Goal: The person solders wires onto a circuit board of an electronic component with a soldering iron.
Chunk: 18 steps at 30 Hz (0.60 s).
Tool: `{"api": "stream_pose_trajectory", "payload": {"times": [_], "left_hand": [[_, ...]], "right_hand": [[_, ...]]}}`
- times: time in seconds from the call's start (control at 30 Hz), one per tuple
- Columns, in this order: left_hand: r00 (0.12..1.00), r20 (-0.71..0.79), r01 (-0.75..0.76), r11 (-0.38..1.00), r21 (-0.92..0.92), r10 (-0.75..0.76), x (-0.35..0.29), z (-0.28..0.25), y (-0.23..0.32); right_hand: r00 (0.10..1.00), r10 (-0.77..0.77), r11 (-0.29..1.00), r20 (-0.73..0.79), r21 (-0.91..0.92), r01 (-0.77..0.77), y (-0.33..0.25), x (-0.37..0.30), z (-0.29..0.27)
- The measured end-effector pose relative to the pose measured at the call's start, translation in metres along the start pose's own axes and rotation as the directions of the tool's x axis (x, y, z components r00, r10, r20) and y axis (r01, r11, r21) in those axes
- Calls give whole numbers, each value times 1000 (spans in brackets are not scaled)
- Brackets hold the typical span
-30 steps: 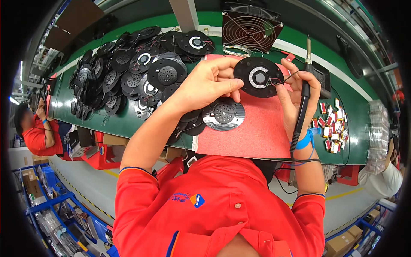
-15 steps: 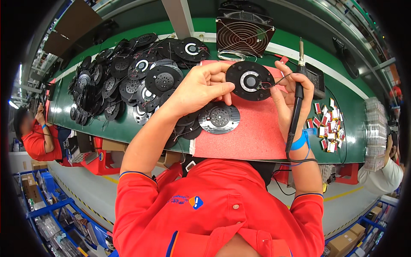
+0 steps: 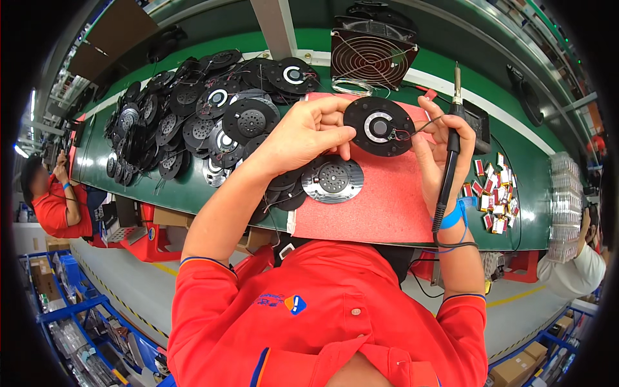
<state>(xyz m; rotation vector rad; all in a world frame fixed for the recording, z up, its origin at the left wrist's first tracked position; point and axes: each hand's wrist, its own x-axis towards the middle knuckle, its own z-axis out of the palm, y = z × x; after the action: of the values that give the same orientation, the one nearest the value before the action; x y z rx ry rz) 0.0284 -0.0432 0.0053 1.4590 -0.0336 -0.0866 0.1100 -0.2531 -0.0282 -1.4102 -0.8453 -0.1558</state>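
My left hand (image 3: 308,134) pinches the left rim of a black round disc part (image 3: 378,126) with a white ring in its middle, held over a red mat (image 3: 387,206). My right hand (image 3: 443,151) grips a black soldering iron (image 3: 449,149) with its tip pointing up and away, and its fingers also touch the thin wires at the disc's right edge. A silver perforated disc (image 3: 333,180) lies on the mat just below my left hand.
A heap of several black disc parts (image 3: 187,122) covers the green bench (image 3: 522,168) at the left. A square fan (image 3: 372,57) stands behind the mat. Small red-and-white pieces (image 3: 493,193) lie at the right. Other people work at the far left (image 3: 48,200) and far right (image 3: 580,258).
Both hands and the held disc have stayed together, shifting slightly toward the middle of the mat; the soldering iron now stands more upright.
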Motion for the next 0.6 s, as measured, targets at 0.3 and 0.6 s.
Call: {"api": "stream_pose_trajectory", "payload": {"times": [0.3, 0.6], "left_hand": [[999, -8, 36, 999, 39, -36, 1, 0, 0], [998, -42, 40, 997, 60, -38, 0, -4, -4]], "right_hand": [[1000, 9, 1000, 15, -15, -9, 2, 0, -1], [998, 54, 998, 17, 20, -54, 0, 1, 5]]}}
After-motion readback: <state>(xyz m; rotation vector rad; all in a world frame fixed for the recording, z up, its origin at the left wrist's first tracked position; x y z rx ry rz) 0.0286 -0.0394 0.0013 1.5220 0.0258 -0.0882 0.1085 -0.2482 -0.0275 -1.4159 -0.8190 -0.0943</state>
